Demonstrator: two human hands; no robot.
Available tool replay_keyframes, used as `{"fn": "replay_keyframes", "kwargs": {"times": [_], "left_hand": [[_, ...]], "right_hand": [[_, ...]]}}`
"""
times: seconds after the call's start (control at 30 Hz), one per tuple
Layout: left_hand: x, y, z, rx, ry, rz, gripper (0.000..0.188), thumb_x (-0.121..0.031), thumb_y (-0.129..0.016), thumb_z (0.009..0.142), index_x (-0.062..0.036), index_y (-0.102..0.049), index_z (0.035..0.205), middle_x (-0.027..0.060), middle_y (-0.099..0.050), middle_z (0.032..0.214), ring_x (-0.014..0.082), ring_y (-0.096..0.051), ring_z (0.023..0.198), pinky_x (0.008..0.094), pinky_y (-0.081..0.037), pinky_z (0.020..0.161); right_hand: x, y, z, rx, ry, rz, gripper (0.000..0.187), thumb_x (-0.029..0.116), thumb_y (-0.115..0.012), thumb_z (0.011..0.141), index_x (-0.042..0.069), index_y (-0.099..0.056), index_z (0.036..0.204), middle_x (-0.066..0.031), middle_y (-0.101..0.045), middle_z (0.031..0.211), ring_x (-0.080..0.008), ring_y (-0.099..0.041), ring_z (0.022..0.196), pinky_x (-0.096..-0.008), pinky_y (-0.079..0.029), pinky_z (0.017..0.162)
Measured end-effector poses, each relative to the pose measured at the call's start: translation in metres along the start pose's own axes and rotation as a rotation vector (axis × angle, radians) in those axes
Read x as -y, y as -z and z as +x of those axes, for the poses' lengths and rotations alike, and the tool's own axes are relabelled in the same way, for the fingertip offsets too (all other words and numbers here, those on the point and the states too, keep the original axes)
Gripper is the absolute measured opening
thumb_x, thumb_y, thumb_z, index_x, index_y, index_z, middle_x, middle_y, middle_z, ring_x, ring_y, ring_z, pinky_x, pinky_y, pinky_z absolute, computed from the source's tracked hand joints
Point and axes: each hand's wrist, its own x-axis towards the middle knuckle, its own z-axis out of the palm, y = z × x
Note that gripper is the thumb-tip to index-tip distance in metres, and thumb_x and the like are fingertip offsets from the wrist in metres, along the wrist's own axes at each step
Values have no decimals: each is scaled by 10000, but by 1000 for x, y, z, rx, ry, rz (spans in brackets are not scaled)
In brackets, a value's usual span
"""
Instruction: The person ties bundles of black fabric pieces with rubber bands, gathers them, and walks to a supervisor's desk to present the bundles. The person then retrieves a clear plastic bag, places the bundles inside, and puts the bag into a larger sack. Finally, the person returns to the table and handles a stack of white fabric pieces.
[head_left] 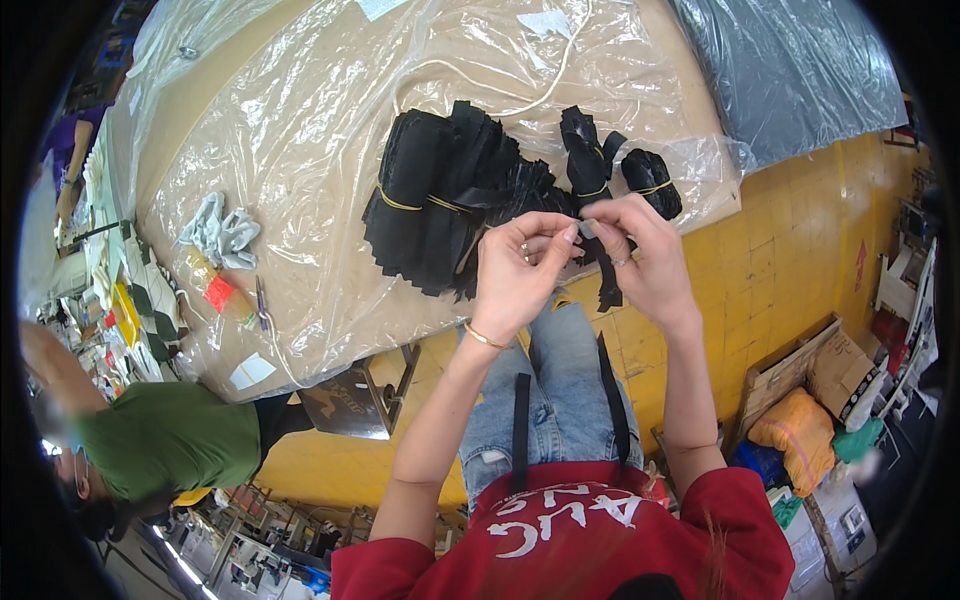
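My left hand (522,268) and my right hand (645,250) meet at the near edge of the table, thumbs and fingers pinched together. Between their fingertips is a small pale grey piece (586,230), too small to name. A black fabric strip (608,285) hangs just below the fingers; whether it joins the grey piece I cannot tell. Right behind the hands lie bundles of black fabric strips: a large pair (415,160) bound with yellow bands, a looser heap (530,188) partly hidden by my left hand, a narrow bundle (583,165) and a small rolled one (650,172).
Clear plastic sheeting covers the brown table (310,130). On its left lie a grey-white cloth (222,230), a red-labelled roll (222,294) and small scissors (262,303). A white cord (480,77) crosses the back. A person in green (175,440) is at the left. Boxes (838,372) and an orange sack (795,440) stand right.
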Motion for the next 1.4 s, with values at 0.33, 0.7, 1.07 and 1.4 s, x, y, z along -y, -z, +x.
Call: {"fn": "replay_keyframes", "kwargs": {"times": [0.33, 0.7, 1.07, 1.4], "left_hand": [[9, -16, -5, -80, -134, 152, 125, -40, -609, 912, 53, -627, 993, 56, -652, 897, 99, -655, 798, 219, -527, 659], [20, -22, -12, -92, -246, 132, 107, 4, -610, 876, 44, -628, 973, 99, -649, 916, 141, -674, 803, 253, -566, 672], [24, -20, -26, -70, -156, 98, 137, 10, -623, 880, 55, -674, 999, 101, -637, 1036, 124, -636, 922, 245, -551, 816], [14, -15, -37, -28, -435, 467, 256, 94, -602, 798, 46, -674, 1039, 137, -654, 1052, 220, -679, 878, 289, -526, 793]], "right_hand": [[13, -20, -37, -310, -322, 79, 114, 89, -650, 893, -22, -643, 913, -95, -626, 841, -162, -642, 712, -268, -521, 631], [20, -25, -54, -282, -494, 180, 135, 82, -639, 892, -43, -651, 940, -114, -642, 833, -169, -663, 734, -262, -537, 653], [15, -24, -53, -158, -356, 35, 129, 75, -604, 904, -43, -630, 951, -135, -625, 864, -256, -651, 719, -321, -517, 620], [24, -14, -57, 1, -139, -362, 125, 35, -599, 856, 25, -615, 980, -118, -591, 903, -324, -625, 756, -391, -503, 627]]}}
